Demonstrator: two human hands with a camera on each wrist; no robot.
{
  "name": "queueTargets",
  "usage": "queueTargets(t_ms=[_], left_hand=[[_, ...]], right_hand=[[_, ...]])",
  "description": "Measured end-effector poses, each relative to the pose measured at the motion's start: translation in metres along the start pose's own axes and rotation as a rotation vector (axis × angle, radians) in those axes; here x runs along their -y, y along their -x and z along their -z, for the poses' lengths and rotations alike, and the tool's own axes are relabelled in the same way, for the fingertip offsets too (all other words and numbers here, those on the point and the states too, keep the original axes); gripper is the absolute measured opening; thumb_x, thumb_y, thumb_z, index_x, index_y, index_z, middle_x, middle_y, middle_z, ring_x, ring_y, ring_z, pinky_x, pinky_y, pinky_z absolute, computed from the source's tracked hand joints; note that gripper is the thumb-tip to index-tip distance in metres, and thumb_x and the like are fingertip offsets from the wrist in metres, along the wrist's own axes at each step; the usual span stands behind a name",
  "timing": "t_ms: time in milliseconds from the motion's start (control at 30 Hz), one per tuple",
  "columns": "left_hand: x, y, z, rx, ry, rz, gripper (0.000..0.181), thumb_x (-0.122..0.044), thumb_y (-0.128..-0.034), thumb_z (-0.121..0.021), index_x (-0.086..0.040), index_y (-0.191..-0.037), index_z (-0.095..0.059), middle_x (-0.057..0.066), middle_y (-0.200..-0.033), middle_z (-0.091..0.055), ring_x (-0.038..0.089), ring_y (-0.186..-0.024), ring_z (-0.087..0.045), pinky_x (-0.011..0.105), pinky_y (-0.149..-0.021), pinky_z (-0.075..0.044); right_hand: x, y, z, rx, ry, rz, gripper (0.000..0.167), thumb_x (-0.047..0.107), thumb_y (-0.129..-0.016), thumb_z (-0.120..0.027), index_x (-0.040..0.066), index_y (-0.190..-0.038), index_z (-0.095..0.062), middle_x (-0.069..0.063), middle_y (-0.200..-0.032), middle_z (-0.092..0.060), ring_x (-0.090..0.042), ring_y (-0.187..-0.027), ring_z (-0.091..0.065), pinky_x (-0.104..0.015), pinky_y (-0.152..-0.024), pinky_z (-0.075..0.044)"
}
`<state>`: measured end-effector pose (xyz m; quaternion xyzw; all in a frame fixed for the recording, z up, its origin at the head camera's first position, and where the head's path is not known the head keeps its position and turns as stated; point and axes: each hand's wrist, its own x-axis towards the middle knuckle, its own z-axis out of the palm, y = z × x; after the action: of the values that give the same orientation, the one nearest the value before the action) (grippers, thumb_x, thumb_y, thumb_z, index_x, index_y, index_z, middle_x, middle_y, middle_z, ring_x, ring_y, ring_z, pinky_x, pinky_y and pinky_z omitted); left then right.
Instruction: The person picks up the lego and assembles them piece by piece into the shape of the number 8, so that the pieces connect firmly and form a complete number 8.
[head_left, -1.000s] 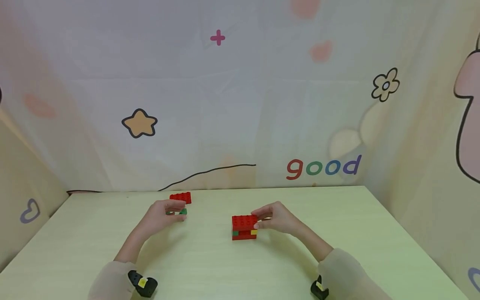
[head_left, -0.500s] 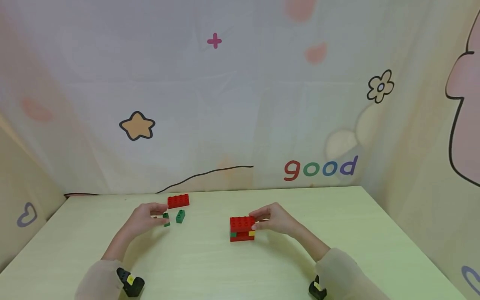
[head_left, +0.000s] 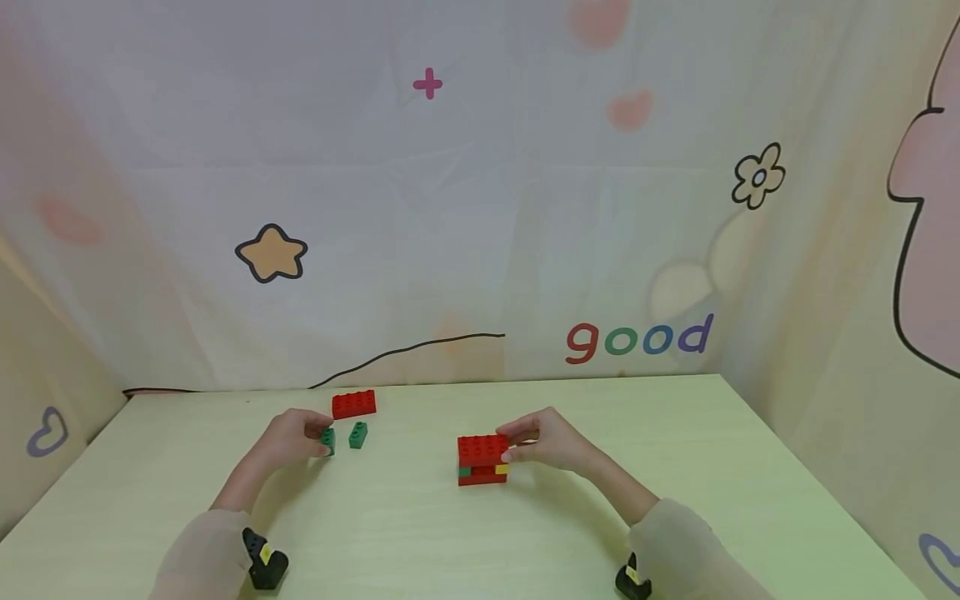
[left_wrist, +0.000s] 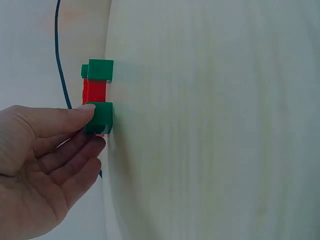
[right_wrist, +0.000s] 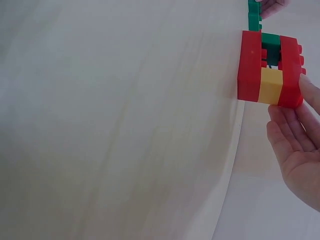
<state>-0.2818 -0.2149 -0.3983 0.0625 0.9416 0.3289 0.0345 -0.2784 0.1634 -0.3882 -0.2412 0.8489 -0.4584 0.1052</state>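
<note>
My left hand [head_left: 291, 437] pinches a small green toy brick [head_left: 327, 441] between thumb and fingers at the left of the table. In the left wrist view the thumb lies on this brick [left_wrist: 100, 118]. Just right of it stands a second green brick [head_left: 358, 434], untouched. My right hand [head_left: 551, 439] holds the right end of a stack of bricks. Its red top brick [head_left: 480, 450] rests on a green brick [head_left: 464, 472] at the left and a yellow brick [right_wrist: 270, 86] at the right, with a red brick [right_wrist: 249, 65] as the base. A gap shows between the two supports.
A loose red brick [head_left: 354, 404] lies behind the green ones, near the back edge of the pale table [head_left: 405, 533]. A printed cloth [head_left: 420, 217] hangs behind the table. Each sleeve bears a black wrist device, such as the left one [head_left: 266, 560].
My left hand has drawn left from the farther green brick and closed its fingers on the nearer one. The right hand keeps hold of the stack; the view has shifted slightly.
</note>
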Motion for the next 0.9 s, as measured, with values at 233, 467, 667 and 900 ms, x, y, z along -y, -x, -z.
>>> queueTargets(t_ms=[233, 467, 667, 900], left_hand=[[0.0, -0.002, 0.001, -0.002, -0.03, -0.004, 0.042, 0.001, -0.0757, -0.069, 0.01, -0.114, -0.056, 0.019, -0.101, -0.062, 0.026, -0.088, -0.057, 0.04, -0.08, -0.05], [0.002, 0.001, -0.002, -0.026, 0.01, -0.013, 0.039, -0.004, -0.0769, -0.07, 0.007, -0.113, -0.059, 0.015, -0.1, -0.064, 0.025, -0.088, -0.058, 0.04, -0.08, -0.049], [-0.006, 0.007, -0.004, -0.06, 0.094, -0.111, 0.04, -0.011, -0.0762, -0.073, 0.004, -0.112, -0.061, 0.012, -0.099, -0.066, 0.025, -0.091, -0.061, 0.04, -0.081, -0.049], [-0.032, 0.008, -0.012, -0.025, 0.218, -0.189, 0.043, -0.015, -0.0763, -0.073, 0.004, -0.113, -0.061, 0.008, -0.095, -0.067, 0.023, -0.09, -0.062, 0.036, -0.08, -0.05]], right_hand=[[-0.001, -0.001, 0.0, 0.002, -0.01, -0.005, 0.041, 0.011, -0.078, -0.071, -0.006, -0.114, -0.06, -0.017, -0.109, -0.064, -0.027, -0.098, -0.061, -0.033, -0.081, -0.051], [-0.002, -0.001, 0.001, 0.007, -0.017, 0.002, 0.041, 0.011, -0.078, -0.071, -0.006, -0.114, -0.06, -0.017, -0.109, -0.064, -0.028, -0.099, -0.061, -0.033, -0.082, -0.051], [-0.001, -0.002, 0.001, 0.021, -0.017, 0.008, 0.043, 0.011, -0.078, -0.071, -0.006, -0.115, -0.06, -0.017, -0.109, -0.063, -0.028, -0.1, -0.06, -0.034, -0.082, -0.051], [-0.002, -0.001, 0.001, 0.013, -0.015, 0.004, 0.043, 0.012, -0.077, -0.072, -0.006, -0.115, -0.059, -0.017, -0.109, -0.064, -0.028, -0.1, -0.06, -0.034, -0.082, -0.051]])
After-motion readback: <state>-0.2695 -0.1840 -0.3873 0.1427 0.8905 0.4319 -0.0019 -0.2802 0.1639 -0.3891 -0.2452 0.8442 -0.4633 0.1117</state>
